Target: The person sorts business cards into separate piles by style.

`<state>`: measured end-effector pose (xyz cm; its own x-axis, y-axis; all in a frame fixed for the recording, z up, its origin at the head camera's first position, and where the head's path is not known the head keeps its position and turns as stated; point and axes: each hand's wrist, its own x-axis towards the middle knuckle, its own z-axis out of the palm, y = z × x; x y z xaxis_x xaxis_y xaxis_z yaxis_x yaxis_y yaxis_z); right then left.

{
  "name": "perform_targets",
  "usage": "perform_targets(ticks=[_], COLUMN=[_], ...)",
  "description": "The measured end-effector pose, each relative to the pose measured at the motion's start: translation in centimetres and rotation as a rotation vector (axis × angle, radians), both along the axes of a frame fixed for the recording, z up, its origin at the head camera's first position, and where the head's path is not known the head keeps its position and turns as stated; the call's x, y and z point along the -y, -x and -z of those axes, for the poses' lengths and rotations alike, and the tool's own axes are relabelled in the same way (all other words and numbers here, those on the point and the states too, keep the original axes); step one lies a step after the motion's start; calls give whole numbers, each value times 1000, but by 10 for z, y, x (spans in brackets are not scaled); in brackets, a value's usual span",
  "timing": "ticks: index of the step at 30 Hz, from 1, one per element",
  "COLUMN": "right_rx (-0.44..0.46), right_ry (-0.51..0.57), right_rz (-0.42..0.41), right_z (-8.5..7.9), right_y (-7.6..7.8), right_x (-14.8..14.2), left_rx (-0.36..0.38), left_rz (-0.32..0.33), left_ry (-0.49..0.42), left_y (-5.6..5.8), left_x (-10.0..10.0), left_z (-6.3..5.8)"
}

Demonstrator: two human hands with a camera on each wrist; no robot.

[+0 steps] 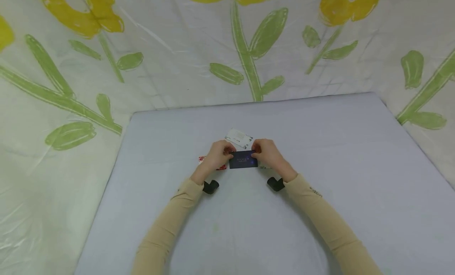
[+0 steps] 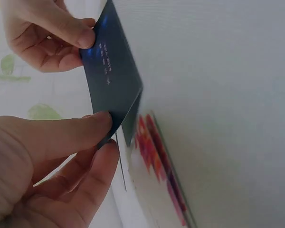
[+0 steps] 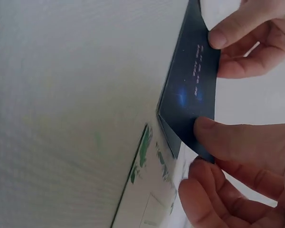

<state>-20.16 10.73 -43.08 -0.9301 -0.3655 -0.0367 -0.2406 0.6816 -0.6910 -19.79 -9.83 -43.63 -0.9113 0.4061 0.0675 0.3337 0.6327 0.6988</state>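
Note:
A dark blue folded card (image 1: 243, 159) with small pale print and a bright blue glow pattern is held between both hands at mid-table. My left hand (image 1: 217, 153) pinches one top corner between thumb and fingers. At the opposite top corner, my right hand (image 1: 267, 152) pinches the card the same way. Both wrist views show the card's front leaf (image 2: 111, 71) tilted, with a second leaf (image 3: 168, 135) behind it. Beside the left hand lies a red-patterned white card (image 2: 152, 152), partly covered in the head view. A white card with green leaves (image 3: 149, 185) lies by the right hand.
Beyond the hands, another white card with leafy corners (image 1: 239, 137) lies on the pale table (image 1: 320, 140). Black wrist-worn pieces (image 1: 211, 187) show below both wrists. A hanging sheet with painted flowers (image 1: 170, 69) stands behind the table's far edge.

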Motion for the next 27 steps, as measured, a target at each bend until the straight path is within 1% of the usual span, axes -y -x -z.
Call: perform_targets(ticks=[3, 6, 12, 17, 21, 23, 25, 27], right_rx=[-40, -75, -83, -111, -99, -94, -109, -127], right_ry=[-54, -103, -216, -275, -251, -197, -128, -55], right_rz=[-10, -10, -7, -23, -43, -51, -48, -21], right_z=[-1, 2, 3, 0, -4, -5, -6, -8], right_y=[-1, -1, -3, -5, -6, -6, -6, -6], right_x=[3, 3, 6, 6, 3, 0, -6, -13], left_rx=[-26, -31, -18, -41, -56, -76, -96, -115], left_rz=[-5, -9, -18, 1, 35, 50, 58, 56], left_ry=[38, 68, 108, 173, 210, 221, 226, 230], left_y=[-1, -2, -4, -3, -3, -3, -4, -4], left_x=[-3, -7, -12, -14, -15, -14, -14, -15], left_z=[0, 0, -2, -4, -4, -4, -4, -6])
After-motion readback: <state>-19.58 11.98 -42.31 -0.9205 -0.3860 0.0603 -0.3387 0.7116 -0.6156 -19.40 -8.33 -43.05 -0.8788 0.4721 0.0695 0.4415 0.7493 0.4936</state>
